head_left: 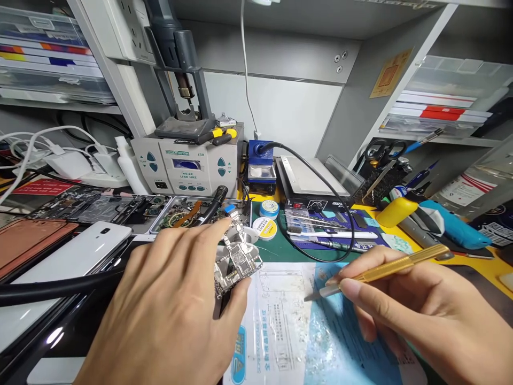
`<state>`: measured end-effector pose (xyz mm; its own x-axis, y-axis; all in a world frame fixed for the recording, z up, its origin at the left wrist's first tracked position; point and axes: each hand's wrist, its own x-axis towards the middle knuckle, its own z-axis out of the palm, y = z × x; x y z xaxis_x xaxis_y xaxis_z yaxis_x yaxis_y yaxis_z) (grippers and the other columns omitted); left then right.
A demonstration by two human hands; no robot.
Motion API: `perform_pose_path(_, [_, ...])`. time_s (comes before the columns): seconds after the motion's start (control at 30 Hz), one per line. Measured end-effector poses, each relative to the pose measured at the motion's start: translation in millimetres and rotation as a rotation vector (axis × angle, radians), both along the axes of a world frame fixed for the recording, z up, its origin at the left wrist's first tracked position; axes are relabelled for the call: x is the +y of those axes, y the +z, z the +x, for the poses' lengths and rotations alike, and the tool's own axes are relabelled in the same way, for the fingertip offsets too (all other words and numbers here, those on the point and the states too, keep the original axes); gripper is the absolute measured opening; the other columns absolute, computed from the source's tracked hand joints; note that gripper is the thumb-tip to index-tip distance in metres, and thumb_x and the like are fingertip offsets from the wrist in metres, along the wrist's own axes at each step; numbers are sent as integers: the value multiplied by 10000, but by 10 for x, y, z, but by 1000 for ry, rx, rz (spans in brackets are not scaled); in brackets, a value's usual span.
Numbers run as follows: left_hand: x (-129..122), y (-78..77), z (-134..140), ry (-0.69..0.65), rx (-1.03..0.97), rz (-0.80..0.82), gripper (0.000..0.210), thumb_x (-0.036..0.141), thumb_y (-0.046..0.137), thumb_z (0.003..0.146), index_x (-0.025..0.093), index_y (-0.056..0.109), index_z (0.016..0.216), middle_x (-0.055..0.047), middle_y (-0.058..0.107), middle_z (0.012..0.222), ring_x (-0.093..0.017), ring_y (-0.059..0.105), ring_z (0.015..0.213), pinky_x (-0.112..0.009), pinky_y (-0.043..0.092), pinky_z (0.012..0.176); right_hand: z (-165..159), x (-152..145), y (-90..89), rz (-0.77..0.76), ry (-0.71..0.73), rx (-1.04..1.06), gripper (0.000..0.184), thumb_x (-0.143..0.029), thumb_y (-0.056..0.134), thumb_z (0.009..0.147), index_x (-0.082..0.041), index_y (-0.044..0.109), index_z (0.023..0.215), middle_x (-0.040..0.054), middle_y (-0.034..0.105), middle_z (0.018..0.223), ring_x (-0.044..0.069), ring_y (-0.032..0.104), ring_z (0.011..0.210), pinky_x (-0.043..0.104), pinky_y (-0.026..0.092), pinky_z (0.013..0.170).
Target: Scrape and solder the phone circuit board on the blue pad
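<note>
My left hand (176,299) is closed around a phone circuit board (239,258), gripping it between thumb and fingers. The board is tilted above the mat, and its left part is hidden behind my fingers. A small blue-tipped connector (230,208) shows at its upper end. In my right hand (401,305) is a craft knife with a gold handle (401,263), held like a pen. Its blade points left, a little above a printed white and blue sheet (280,331), apart from the board.
A hot air station (188,166) stands at the back left, a heating plate (315,179) at the back right. Phones (80,251) lie on the left, crossed by a black hose (60,286). Tweezers and a white brush (336,234) lie behind the sheet. A black cable (320,184) loops there.
</note>
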<state>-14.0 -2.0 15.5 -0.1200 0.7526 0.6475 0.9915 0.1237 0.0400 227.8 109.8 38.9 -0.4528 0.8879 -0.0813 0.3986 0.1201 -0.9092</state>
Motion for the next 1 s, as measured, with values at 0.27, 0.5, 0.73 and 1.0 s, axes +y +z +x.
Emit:
perform_pose_path(0.27, [-11,5,3,-7,-4,-4,514,386,589,907,187,490,1370,-86,603,1151,-302,573,1053,-442,392,892,-11,3,13,89,-12,5,278,-558,749,787,-285,765,741,13,614,495,149,523,391,199,404,332])
perform_pose_path(0.5, [8,21,-5,-60,0,-6,532,359,593,911,172,479,1395,-85,613,1211,-298,563,1113,-453,389,943,34,8,-3,11,-33,-28,338,-615,736,775,-278,760,770,9,602,462,137,453,352,197,334,299])
perform_pose_path(0.73, [-5,57,41,-112,-4,20,503,295,614,906,174,495,1380,-83,612,1215,-290,549,1133,-450,384,974,21,24,12,-5,-19,17,330,-586,758,770,-258,729,787,5,623,479,166,528,417,208,413,344])
perform_pose_path(1.0, [-5,58,12,-114,10,69,508,309,607,913,184,506,1395,-99,606,1247,-297,554,1124,-447,397,965,95,67,-46,-25,-157,88,343,-589,763,766,-250,721,793,1,603,532,174,527,435,248,436,349])
